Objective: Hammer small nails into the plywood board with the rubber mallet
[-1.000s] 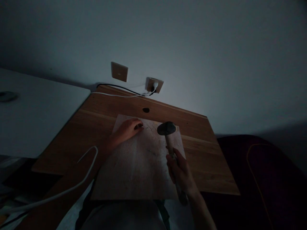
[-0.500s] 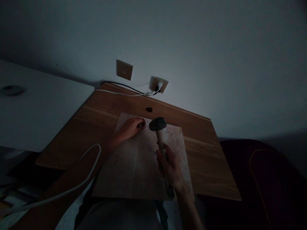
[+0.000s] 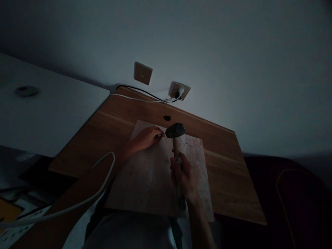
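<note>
My right hand (image 3: 183,174) is closed around the wooden handle of a hammer (image 3: 175,130), whose dark head hangs over the upper part of a pale wooden board (image 3: 145,183). Just left of the hammer head, my left hand (image 3: 150,136) rests on the board with its fingertips pinched. A thin nail-like piece (image 3: 165,137) shows at those fingertips, too small and dark to make out fully. To the right of the hammer head, several thin nail-like bits (image 3: 187,143) are on the board.
Under the board is a brown wooden tabletop (image 3: 228,180) with a cable hole (image 3: 167,118). A socket (image 3: 180,91) with plugged cables is on the wall behind. A white panel (image 3: 62,114) stands left. A white cable (image 3: 103,186) loops over my left forearm. Dark cloth (image 3: 298,200) lies right.
The view has shifted slightly, so the scene sits a little further right. The hammer head is a bit nearer my left fingertips. Both hands keep their grip.
</note>
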Action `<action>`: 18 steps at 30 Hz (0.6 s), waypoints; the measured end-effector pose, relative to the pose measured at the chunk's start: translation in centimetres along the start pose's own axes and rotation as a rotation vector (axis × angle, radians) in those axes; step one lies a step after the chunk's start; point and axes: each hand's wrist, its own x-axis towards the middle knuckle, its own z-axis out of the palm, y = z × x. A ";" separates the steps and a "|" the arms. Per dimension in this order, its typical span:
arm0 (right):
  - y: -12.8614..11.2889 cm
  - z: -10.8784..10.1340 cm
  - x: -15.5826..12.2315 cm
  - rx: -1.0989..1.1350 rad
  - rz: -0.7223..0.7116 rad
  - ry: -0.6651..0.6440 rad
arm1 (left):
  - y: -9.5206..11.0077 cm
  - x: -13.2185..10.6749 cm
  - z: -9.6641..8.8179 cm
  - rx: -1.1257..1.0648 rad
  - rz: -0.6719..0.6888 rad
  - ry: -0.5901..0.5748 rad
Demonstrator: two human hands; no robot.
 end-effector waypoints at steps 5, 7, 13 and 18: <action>0.3 0.3 -0.2 0.003 0.028 -0.001 | 0.4 0.1 0.0 -0.010 -0.067 -0.017; 0.4 0.3 -0.2 0.011 0.031 -0.005 | 0.4 0.2 0.0 0.007 -0.103 -0.007; 0.6 0.3 -0.1 0.008 -0.015 0.006 | 0.1 0.2 0.0 0.010 -0.109 0.011; 0.4 0.3 0.1 0.023 -0.012 0.011 | 0.1 0.1 0.1 0.018 -0.073 0.002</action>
